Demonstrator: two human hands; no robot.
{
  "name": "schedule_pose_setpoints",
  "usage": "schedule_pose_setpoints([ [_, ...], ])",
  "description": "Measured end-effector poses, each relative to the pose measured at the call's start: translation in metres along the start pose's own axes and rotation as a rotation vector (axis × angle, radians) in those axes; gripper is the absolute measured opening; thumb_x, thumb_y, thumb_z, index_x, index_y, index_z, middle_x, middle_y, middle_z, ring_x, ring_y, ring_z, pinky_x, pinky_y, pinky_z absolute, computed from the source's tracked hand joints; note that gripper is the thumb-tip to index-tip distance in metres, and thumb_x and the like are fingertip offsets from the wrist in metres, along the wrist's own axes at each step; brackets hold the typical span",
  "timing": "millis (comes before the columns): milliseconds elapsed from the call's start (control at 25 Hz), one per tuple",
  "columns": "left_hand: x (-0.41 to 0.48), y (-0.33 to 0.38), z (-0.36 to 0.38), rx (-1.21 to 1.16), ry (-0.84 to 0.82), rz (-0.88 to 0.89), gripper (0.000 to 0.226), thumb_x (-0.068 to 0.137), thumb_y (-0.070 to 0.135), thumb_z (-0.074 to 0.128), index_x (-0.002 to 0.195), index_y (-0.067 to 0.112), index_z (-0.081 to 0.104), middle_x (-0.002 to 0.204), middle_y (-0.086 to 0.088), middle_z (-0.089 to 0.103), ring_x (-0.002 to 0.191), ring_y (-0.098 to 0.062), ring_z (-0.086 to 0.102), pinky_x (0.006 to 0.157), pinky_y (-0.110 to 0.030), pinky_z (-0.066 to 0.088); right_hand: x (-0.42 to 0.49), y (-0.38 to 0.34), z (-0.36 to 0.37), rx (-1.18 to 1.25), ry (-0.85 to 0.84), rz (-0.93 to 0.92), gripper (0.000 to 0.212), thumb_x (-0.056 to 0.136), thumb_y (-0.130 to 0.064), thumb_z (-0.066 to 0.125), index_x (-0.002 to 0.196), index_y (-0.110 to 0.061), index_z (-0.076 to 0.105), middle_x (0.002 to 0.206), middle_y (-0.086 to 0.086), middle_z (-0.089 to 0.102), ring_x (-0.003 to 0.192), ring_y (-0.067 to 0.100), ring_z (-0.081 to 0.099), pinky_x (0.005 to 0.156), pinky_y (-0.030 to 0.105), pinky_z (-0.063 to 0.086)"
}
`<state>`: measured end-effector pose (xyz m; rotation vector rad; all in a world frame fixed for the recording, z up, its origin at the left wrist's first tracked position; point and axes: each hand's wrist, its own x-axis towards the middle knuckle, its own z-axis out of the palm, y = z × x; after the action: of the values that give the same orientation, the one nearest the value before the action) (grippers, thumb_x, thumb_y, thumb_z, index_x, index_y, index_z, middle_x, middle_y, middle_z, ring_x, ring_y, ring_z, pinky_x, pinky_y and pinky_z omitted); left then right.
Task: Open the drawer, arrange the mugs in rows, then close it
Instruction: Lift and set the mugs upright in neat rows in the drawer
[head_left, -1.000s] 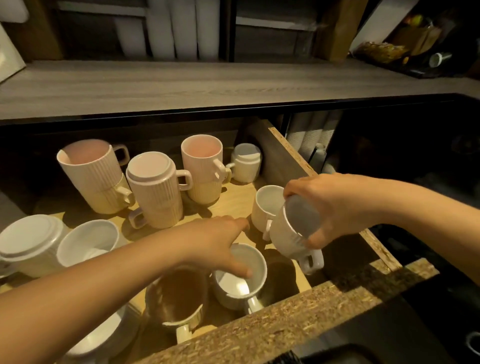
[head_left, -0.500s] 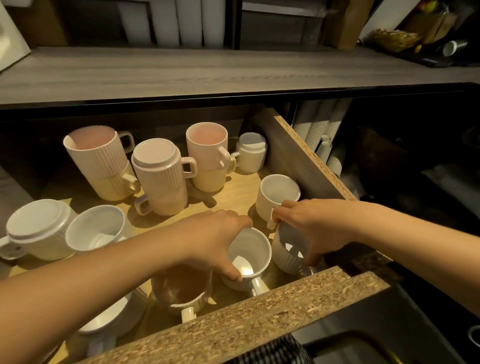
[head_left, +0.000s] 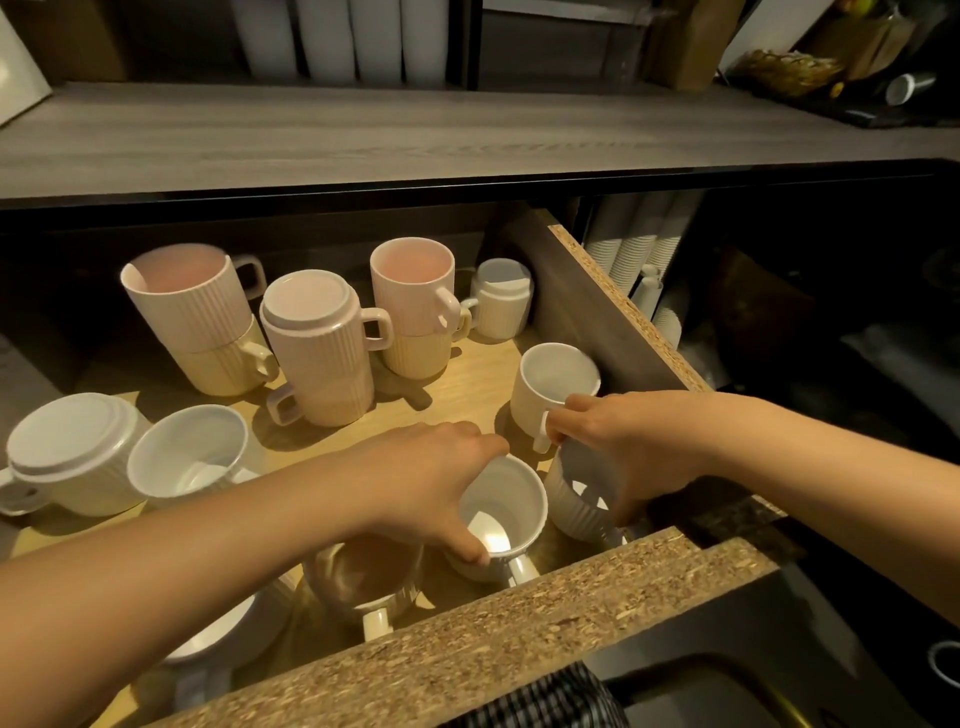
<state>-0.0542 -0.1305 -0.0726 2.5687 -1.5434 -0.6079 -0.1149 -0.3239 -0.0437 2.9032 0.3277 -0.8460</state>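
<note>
The drawer (head_left: 597, 587) is out. The left hand (head_left: 431, 478) grips a plain white mug (head_left: 506, 512) near the front edge, fingers and thumb spanning its rim. The right hand (head_left: 628, 452) clutches a ribbed white mug (head_left: 571, 504) by its top, down in the front right corner, just beside the first. These look like glazed ceramic: rigid, weighty, slick, quick to chip when knocked together. A rim grip suits short slides, the handle suits lifts.
</note>
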Motion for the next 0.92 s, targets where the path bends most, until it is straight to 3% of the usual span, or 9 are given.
schedule_pose_setpoints([
  [200, -0.006, -0.001, -0.016, 0.012, -0.061, -0.04, 0.071, 0.083, 0.05, 0.059, 0.143, 0.031, 0.026, 0.142, 0.005, 0.041, 0.125, -0.014, 0.042, 0.102, -0.032, 0.041, -0.001, -0.01, -0.019, -0.087, 0.114, 0.009, 0.054, 0.084, -0.039, 0.063, 0.132, -0.026, 0.042, 0.13, -0.001, 0.054, 0.11, 0.02, 0.055, 0.085, 0.031, 0.052],
  [400, -0.036, -0.019, -0.04, 0.086, -0.018, -0.152, 0.055, 0.091, 0.049, 0.046, 0.142, 0.033, 0.03, 0.148, 0.008, 0.036, 0.131, -0.012, 0.039, 0.105, -0.03, 0.038, 0.021, -0.037, -0.052, -0.05, 0.211, -0.074, 0.043, 0.09, -0.034, 0.056, 0.13, -0.025, 0.045, 0.124, 0.0, 0.058, 0.107, 0.019, 0.057, 0.087, 0.027, 0.05],
  [640, -0.099, -0.056, -0.054, 0.095, 0.014, -0.373, 0.051, 0.092, 0.042, 0.05, 0.14, 0.032, 0.035, 0.139, 0.008, 0.047, 0.119, -0.011, 0.051, 0.1, -0.03, 0.045, 0.059, -0.097, -0.089, -0.048, 0.324, -0.251, 0.048, 0.09, -0.028, 0.059, 0.135, -0.025, 0.043, 0.13, -0.002, 0.057, 0.108, 0.02, 0.061, 0.088, 0.026, 0.051],
  [760, -0.136, -0.079, -0.059, 0.076, 0.049, -0.486, 0.051, 0.091, 0.039, 0.054, 0.139, 0.031, 0.036, 0.139, 0.008, 0.047, 0.118, -0.01, 0.051, 0.099, -0.027, 0.046, 0.082, -0.126, -0.107, -0.034, 0.307, -0.306, 0.047, 0.089, -0.029, 0.06, 0.132, -0.029, 0.043, 0.124, 0.0, 0.06, 0.092, 0.023, 0.068, 0.073, 0.034, 0.06],
  [920, -0.172, -0.11, -0.059, 0.052, 0.056, -0.63, 0.061, 0.088, 0.035, 0.06, 0.142, 0.029, 0.031, 0.143, 0.006, 0.042, 0.124, -0.013, 0.047, 0.101, -0.027, 0.044, 0.113, -0.16, -0.12, -0.068, 0.3, -0.395, 0.047, 0.088, -0.031, 0.06, 0.133, -0.026, 0.045, 0.126, -0.001, 0.06, 0.109, 0.02, 0.061, 0.084, 0.029, 0.052],
])
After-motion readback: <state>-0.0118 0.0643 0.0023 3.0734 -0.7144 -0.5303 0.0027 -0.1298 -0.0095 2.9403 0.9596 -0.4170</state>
